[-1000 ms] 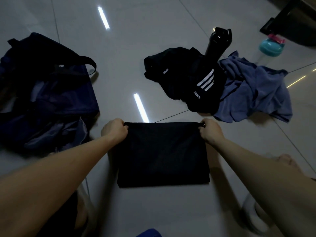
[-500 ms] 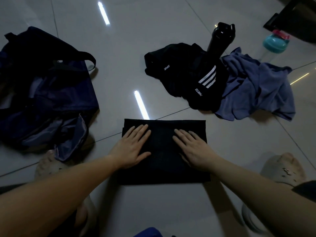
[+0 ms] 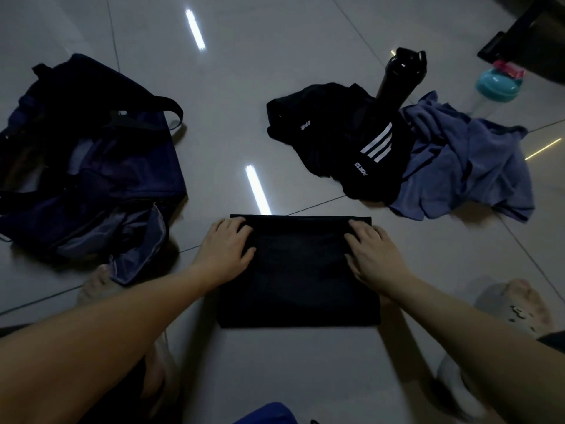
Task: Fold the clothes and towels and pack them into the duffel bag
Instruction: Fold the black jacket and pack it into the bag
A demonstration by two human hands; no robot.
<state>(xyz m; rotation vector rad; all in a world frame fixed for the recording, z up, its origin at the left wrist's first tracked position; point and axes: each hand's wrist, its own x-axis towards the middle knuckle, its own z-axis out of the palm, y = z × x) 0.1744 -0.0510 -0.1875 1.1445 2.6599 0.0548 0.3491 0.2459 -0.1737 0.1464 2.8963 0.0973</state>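
A black garment (image 3: pixel 298 270), folded into a flat rectangle, lies on the tiled floor right in front of me. My left hand (image 3: pixel 226 249) rests flat on its far left part, fingers straight and reaching the far edge. My right hand (image 3: pixel 371 255) lies flat on its far right part in the same way. The navy duffel bag (image 3: pixel 91 179) sits open and slumped at the left. Farther right lie a crumpled black garment with white stripes (image 3: pixel 342 139) and a crumpled blue towel (image 3: pixel 464 166).
A black bottle (image 3: pixel 397 75) stands between the black garment and the towel. A teal container (image 3: pixel 498 85) sits at the far right near dark furniture (image 3: pixel 532 32). My feet (image 3: pixel 516 304) flank the folded garment. Something blue (image 3: pixel 266 414) shows at the bottom edge.
A second ago both hands gripped the garment's far corners. They then lay flat near its middle, and now have slid apart toward its far left and right corners.
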